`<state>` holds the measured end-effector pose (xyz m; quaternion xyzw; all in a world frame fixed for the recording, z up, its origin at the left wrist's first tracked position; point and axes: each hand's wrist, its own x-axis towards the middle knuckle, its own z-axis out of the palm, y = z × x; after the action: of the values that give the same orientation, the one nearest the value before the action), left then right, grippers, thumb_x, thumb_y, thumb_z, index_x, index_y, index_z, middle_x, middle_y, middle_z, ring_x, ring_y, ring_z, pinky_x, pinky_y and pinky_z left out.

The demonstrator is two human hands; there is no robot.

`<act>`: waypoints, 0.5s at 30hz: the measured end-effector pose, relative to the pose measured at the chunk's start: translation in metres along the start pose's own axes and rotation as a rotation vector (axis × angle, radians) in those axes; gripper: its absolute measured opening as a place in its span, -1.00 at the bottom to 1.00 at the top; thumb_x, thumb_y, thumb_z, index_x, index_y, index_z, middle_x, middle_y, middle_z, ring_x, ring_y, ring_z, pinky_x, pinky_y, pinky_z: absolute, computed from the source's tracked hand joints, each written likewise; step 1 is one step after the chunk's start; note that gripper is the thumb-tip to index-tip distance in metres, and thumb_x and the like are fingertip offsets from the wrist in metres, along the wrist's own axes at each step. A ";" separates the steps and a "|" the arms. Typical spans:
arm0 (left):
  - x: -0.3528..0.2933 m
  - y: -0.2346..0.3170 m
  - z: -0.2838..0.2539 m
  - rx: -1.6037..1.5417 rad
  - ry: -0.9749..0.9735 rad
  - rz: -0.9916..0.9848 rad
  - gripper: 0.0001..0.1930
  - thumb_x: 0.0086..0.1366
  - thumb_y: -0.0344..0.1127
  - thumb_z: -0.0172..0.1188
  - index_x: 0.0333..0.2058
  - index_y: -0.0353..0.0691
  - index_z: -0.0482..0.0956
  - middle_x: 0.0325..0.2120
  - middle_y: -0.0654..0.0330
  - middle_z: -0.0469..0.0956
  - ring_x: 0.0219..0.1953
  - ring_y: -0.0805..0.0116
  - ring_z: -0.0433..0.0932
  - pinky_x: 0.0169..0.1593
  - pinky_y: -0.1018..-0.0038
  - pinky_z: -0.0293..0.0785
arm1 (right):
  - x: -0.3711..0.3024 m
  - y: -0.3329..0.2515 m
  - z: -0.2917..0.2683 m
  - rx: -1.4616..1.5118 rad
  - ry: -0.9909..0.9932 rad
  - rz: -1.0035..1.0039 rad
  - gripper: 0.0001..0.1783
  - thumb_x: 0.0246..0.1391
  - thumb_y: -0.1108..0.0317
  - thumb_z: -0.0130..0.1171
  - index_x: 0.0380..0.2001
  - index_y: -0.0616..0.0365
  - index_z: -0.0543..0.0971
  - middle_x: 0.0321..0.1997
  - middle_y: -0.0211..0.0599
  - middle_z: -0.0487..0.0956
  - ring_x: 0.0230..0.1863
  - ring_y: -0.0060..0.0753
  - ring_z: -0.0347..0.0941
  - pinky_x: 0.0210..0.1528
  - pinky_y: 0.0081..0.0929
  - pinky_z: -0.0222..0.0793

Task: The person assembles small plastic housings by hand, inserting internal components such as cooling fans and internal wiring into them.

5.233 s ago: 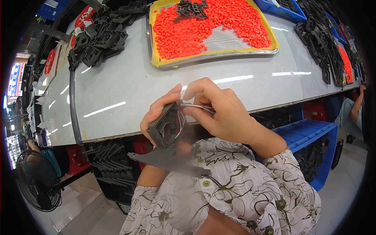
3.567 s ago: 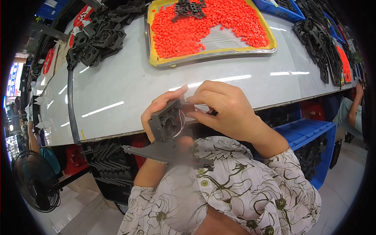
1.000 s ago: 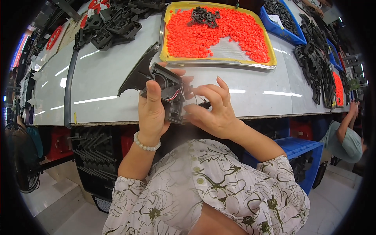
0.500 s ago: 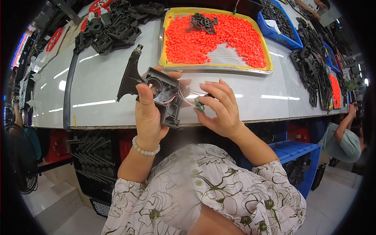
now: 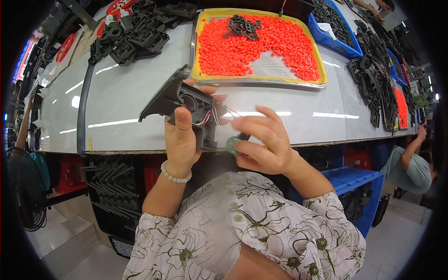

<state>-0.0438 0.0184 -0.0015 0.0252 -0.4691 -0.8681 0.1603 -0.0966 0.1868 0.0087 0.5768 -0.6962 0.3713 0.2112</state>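
Note:
My left hand (image 5: 181, 135) is wrapped round a dark grey plastic housing (image 5: 163, 100), tilted above the table's front edge. A round opening and a hollow inside show in the housing. Thin red and white wires (image 5: 207, 116) come out of its right side toward my right hand (image 5: 266, 142). Between the thumb and fingers of that hand is a small round green circuit board (image 5: 233, 145), with a dark part beside it. The fingers are slightly blurred and partly cover the board.
Beyond my hands, a yellow-rimmed tray (image 5: 261, 82) holds many small orange-red pieces and some dark parts. Dark plastic parts (image 5: 133, 39) are heaped at the far left. A blue bin (image 5: 343, 46) stands at the far right, near more dark parts (image 5: 371, 84). A blue crate (image 5: 350, 179) is below the table.
The housing has tilted in my left hand, its long arm swinging lower. My right hand has turned and lowered a little, and the green board now shows its round face.

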 end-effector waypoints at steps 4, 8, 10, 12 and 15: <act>-0.002 -0.005 -0.002 -0.017 -0.111 -0.094 -0.17 0.03 0.28 0.07 0.09 -0.26 0.12 -0.08 -0.02 0.39 -0.04 0.09 0.45 -0.12 0.27 0.54 | 0.020 0.003 -0.009 0.329 -0.143 0.025 -0.77 -0.23 0.39 0.27 -0.40 0.07 0.51 -0.33 -0.32 0.46 -0.33 -0.28 0.44 -0.27 -0.40 0.35; -0.006 -0.008 -0.001 -0.026 -0.144 -0.167 -0.10 -0.04 0.34 0.07 0.09 -0.28 0.15 -0.13 0.03 0.42 -0.07 0.19 0.47 -0.01 0.30 0.45 | 0.037 0.012 -0.016 0.631 -0.243 0.304 -0.75 -0.14 0.50 0.24 -0.29 0.21 0.57 -0.34 -0.27 0.50 -0.35 -0.30 0.44 -0.31 -0.47 0.36; -0.006 -0.011 -0.012 0.052 -0.265 -0.250 -0.04 -0.09 0.44 -0.02 0.07 -0.30 0.16 -0.15 0.04 0.40 -0.11 0.24 0.47 -0.04 0.32 0.50 | 0.045 0.019 -0.018 0.654 -0.293 0.349 -0.75 -0.15 0.50 0.24 -0.29 0.22 0.57 -0.35 -0.26 0.50 -0.34 -0.32 0.45 -0.30 -0.48 0.36; -0.009 -0.009 -0.011 0.048 -0.264 -0.279 -0.02 -0.08 0.45 -0.04 0.07 -0.33 0.15 -0.15 0.03 0.41 -0.12 0.22 0.49 -0.08 0.31 0.52 | 0.049 0.026 -0.014 0.696 -0.337 0.400 -0.75 -0.17 0.52 0.25 -0.31 0.26 0.56 -0.38 -0.28 0.52 -0.34 -0.41 0.46 -0.30 -0.53 0.36; -0.011 -0.008 -0.008 0.034 -0.261 -0.332 0.00 -0.07 0.46 -0.08 0.08 -0.38 0.13 -0.16 -0.01 0.41 -0.16 0.17 0.52 -0.16 0.28 0.58 | 0.054 0.021 -0.012 0.787 -0.288 0.663 -0.75 -0.18 0.52 0.26 -0.32 0.27 0.56 -0.38 -0.32 0.52 -0.37 -0.47 0.45 -0.34 -0.56 0.35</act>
<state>-0.0339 0.0194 -0.0137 -0.0079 -0.4897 -0.8705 -0.0476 -0.1320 0.1628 0.0495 0.4068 -0.6710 0.5684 -0.2474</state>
